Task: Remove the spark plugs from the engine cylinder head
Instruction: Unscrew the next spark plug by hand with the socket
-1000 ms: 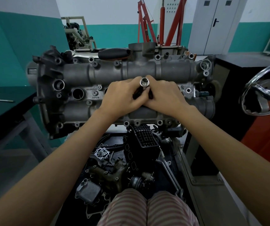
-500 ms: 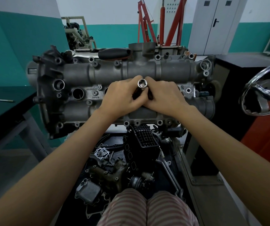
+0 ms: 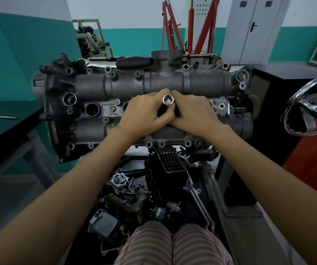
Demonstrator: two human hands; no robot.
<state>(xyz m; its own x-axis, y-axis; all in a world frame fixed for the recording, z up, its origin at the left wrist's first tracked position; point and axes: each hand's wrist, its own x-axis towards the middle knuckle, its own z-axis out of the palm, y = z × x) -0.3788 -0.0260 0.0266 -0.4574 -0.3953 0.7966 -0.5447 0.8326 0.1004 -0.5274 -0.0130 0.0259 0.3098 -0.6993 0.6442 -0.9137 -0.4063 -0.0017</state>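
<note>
Hands meet at the middle of the grey cast-aluminium cylinder head (image 3: 127, 85), mounted upright on a stand. The left hand (image 3: 144, 113) and right hand (image 3: 194, 113) curl their fingers around a chrome tubular spark plug socket (image 3: 168, 101) that sticks out of a central well, a pale tip showing inside its open end. Pulling straight along the well's axis, without tilting, should keep the plug seated in the socket. Whether the plug is fully unthreaded cannot be told; the hands hide the well and the socket's lower shaft. Open round wells (image 3: 92, 109) sit to the left.
</note>
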